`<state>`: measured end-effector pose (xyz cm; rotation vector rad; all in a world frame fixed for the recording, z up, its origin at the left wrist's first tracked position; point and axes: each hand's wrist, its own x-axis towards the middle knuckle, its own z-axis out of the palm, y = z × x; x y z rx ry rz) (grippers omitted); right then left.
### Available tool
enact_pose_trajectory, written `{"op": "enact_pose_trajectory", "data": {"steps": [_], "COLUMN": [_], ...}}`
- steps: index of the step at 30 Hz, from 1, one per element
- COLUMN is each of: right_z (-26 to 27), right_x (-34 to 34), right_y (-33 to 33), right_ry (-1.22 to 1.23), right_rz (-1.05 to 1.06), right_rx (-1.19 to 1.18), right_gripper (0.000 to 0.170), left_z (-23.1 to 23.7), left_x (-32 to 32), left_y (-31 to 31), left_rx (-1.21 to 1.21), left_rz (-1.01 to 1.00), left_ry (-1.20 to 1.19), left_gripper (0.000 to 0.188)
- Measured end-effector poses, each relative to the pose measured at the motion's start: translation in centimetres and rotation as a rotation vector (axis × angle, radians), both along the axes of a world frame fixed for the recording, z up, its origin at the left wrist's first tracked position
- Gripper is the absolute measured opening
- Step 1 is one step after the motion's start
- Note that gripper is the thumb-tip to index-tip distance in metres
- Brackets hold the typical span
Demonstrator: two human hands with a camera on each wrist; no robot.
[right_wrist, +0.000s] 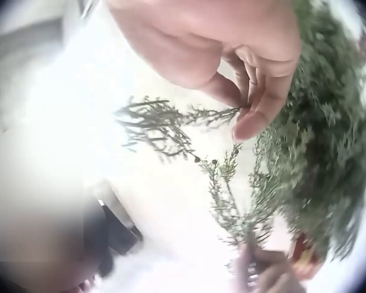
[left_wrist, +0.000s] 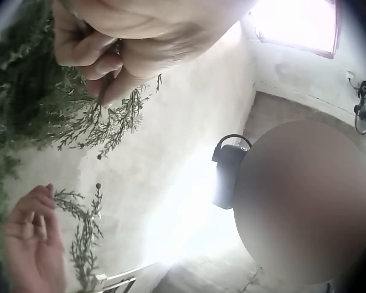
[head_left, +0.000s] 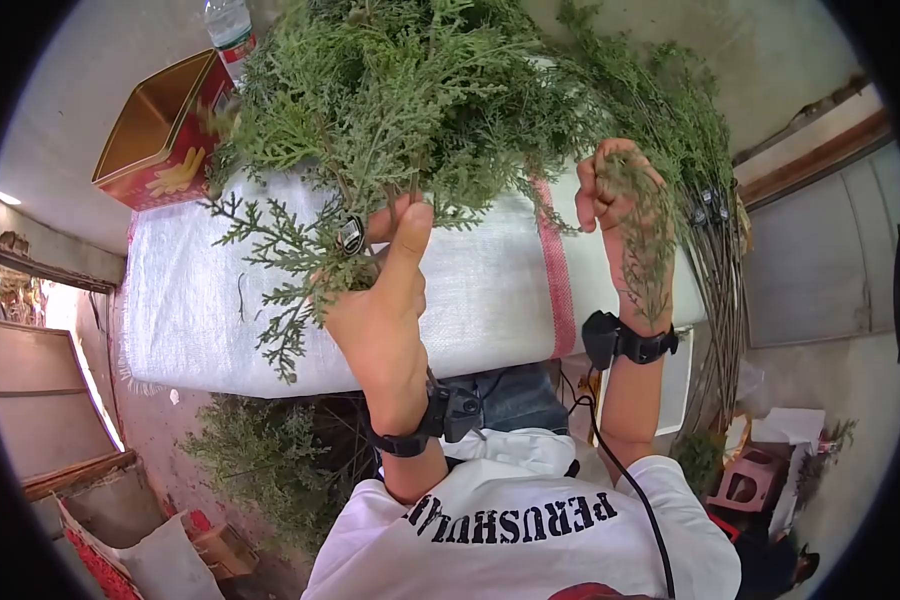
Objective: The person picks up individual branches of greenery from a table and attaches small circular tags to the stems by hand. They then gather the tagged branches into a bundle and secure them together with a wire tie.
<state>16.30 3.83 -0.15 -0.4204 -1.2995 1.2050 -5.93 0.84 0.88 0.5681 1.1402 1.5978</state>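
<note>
My left hand (head_left: 385, 320) pinches the stems of a small evergreen sprig (head_left: 280, 250) between thumb and fingers, its scaly green tips fanning out to the left. Against that sprig, by the fingers, shows a small black round piece (head_left: 351, 235) with pale markings. Over to the right, my raised right hand (head_left: 620, 195) pinches the end of a second sprig (head_left: 645, 240), which hangs down over the wrist. The right wrist view shows this sprig (right_wrist: 161, 122) held at the thumb and fingertips. A big heap of evergreen branches (head_left: 400, 90) lies just beyond both hands.
White woven sheeting (head_left: 470, 290) with a red stripe covers the work surface. A red and gold tin (head_left: 160, 135) and a plastic bottle (head_left: 230, 35) stand at the back left. Long-stemmed branches (head_left: 715, 270) lean along the right edge; more greenery (head_left: 260, 460) sits below left.
</note>
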Motion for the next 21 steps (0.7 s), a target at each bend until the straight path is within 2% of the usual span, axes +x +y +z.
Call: {"op": "enact_pose_trajectory", "data": {"steps": [3, 4, 7, 8, 11, 12, 14, 15, 16, 19, 20, 21], "right_z": [1.2, 0.7, -1.9, -2.3, -2.0, -1.7, -0.7, -0.6, -1.0, -2.3, -1.9, -1.1], "right_x": [-0.9, -0.7, -0.3, -0.2, -2.0, -2.5, -3.7, -4.0, -3.9, -2.8, -2.2, -1.6], "right_y": [-1.2, -1.1, -0.4, -0.6, -1.5, -1.7, -2.4, -2.8, -3.2, -4.0, -4.1, -4.2], "right_ry": [0.375, 0.373, 1.0, 1.003, 1.247, 1.244, 1.187, 1.159, 1.163, 0.729, 0.726, 0.522], "right_rz": [-0.184, -0.187, 0.461, 0.46, 0.456, 0.458, 0.254, 0.152, 0.153, 0.209, 0.209, 0.211], "right_rx": [-0.555, -0.55, -0.707, -0.706, -0.618, -0.62, -0.688, -0.715, -0.713, -0.498, -0.495, -0.405], "right_gripper": [0.028, 0.028, 0.035, 0.035, 0.032, 0.032, 0.033, 0.034, 0.034, 0.03, 0.03, 0.027], "left_z": [0.1, 0.2, 0.3, 0.2, 0.0, -0.1, -0.2, -0.1, 0.1, 0.4, 0.5, 0.5], "left_x": [0.0, 0.1, 0.4, 0.2, -0.5, -0.6, -0.6, -0.5, -0.5, -0.1, 0.1, 0.3], "left_y": [0.0, -0.1, -0.2, -0.2, -0.1, 0.0, -0.1, -0.1, -0.2, -0.4, -0.4, -0.5], "left_rx": [0.017, 0.021, 0.026, 0.024, 0.022, 0.021, 0.018, 0.021, 0.011, -0.001, -0.001, -0.001], "left_rz": [-0.034, -0.037, -0.041, -0.085, -0.168, -0.185, -0.223, -0.226, -0.218, -0.202, -0.184, -0.164], "left_ry": [-0.08, -0.066, -0.038, -0.107, -0.245, -0.286, -0.367, -0.364, -0.33, -0.27, -0.232, -0.192], "left_gripper": [0.024, 0.023, 0.021, 0.02, 0.02, 0.021, 0.024, 0.024, 0.025, 0.026, 0.027, 0.028]}}
